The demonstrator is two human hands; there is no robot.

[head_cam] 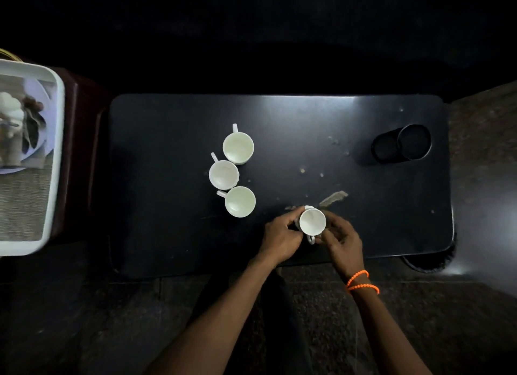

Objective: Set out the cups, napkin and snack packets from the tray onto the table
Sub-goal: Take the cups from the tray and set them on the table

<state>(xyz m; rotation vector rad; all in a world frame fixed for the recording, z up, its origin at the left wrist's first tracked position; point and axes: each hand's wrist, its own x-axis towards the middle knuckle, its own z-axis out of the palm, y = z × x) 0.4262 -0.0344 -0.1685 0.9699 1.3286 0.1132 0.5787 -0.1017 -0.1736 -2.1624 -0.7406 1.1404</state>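
Observation:
Three white cups stand upright in a column on the black table (167,151): the far cup (238,147), the middle cup (223,174) and the near cup (240,201). A fourth white cup (312,221) is near the table's front edge, its handle pointing toward me. My left hand (281,236) grips its left side and my right hand (340,239) holds its right side by the handle. The white tray (57,151) sits at far left on a dark stand, holding a plate with blurred white items and something dark.
Two round black containers (402,145) lie at the table's back right. Crumbs and a brown scrap (333,198) are scattered right of the held cup. A woven mat lines the tray. An orange bead bracelet circles my right wrist. Dark stone floor surrounds the table.

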